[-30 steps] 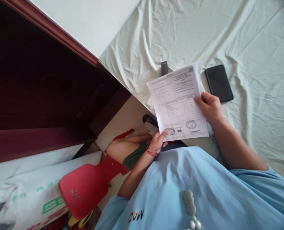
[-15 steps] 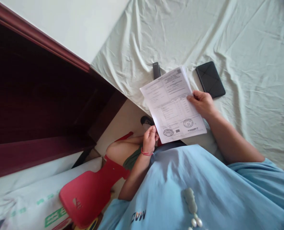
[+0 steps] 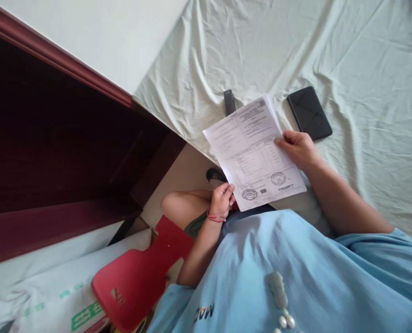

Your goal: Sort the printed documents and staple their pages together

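Printed papers point(image 3: 254, 157) in a thin stack, with round stamps near the lower edge, are held over the edge of the cloth-covered surface point(image 3: 261, 51). My right hand point(image 3: 299, 148) pinches their right edge, thumb on top and fingers beneath. At the lower left edge, my left hand point(image 3: 222, 200), with a red string on the wrist, grips the sheets between thumb and fingers. A small black object point(image 3: 229, 102) lies just beyond the top of the papers, partly covered. To the right of them rests a black rectangular case or device point(image 3: 309, 113), near my right hand.
A dark red wooden piece of furniture point(image 3: 63, 134) stands at the left. Below it are a red plastic chair point(image 3: 133, 286) and white sacks with green print point(image 3: 53, 282). My bent knee and a dark shoe point(image 3: 215, 175) show beneath the surface's edge.
My left hand has closed on the lower left edge of the papers, where it was just beside them. The view has shifted slightly, and the papers' lower edge sits a little lower and further right.
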`<state>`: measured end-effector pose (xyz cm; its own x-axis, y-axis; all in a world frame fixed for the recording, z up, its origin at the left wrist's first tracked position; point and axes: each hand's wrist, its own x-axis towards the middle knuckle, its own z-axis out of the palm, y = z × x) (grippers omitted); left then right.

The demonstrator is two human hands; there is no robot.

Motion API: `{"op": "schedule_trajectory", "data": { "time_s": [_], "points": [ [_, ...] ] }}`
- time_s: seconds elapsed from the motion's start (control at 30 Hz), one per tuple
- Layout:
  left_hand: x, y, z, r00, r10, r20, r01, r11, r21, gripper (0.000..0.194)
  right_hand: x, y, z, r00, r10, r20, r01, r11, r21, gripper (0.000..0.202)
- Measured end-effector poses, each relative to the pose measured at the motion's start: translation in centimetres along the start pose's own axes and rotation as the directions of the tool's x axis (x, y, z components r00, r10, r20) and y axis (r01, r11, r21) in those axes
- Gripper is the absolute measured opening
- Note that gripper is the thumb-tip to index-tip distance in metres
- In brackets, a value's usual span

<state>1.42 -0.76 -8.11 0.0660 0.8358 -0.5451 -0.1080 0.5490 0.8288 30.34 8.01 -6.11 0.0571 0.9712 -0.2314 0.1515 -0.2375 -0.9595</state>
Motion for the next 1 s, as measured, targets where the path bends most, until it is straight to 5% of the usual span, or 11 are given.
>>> {"op": "schedule_trajectory", "data": {
  "time_s": [0.1,0.27,0.43,0.6,0.8,1.0],
  "points": [
    [0.3,-0.2,-0.2,0.999,0.048,-0.013,-0.047,0.998,0.034,0.071,0.0,-0.2,0.2,0.999,-0.033,-0.041,0.033,0.999,0.02,0.026],
    [0.7,-0.2,0.2,0.997,0.055,-0.056,-0.053,0.998,0.035,0.07,0.0,-0.3,0.5,0.946,-0.224,-0.234,0.15,0.943,-0.296,0.021],
    [0.5,-0.1,0.6,0.996,0.05,-0.07,-0.047,0.998,0.033,0.071,-0.2,0.0,0.4,0.933,-0.265,-0.244,0.147,0.897,-0.416,0.019],
    [0.5,-0.7,0.1,0.995,0.06,-0.076,-0.054,0.995,0.083,0.068,-0.3,0.0,0.4,0.937,-0.251,-0.241,0.137,0.903,-0.408,0.018],
    [0.6,-0.8,-1.3,0.969,0.242,-0.038,-0.21,0.899,0.383,0.052,-0.5,-0.6,0.4,0.94,-0.234,-0.248,0.129,0.918,-0.376,0.023],
    [0.2,-0.3,-1.1,0.992,0.119,-0.047,-0.1,0.953,0.287,0.055,-0.7,-1.0,0.5,0.942,-0.233,-0.24,0.134,0.921,-0.367,0.027]
  ]
}}
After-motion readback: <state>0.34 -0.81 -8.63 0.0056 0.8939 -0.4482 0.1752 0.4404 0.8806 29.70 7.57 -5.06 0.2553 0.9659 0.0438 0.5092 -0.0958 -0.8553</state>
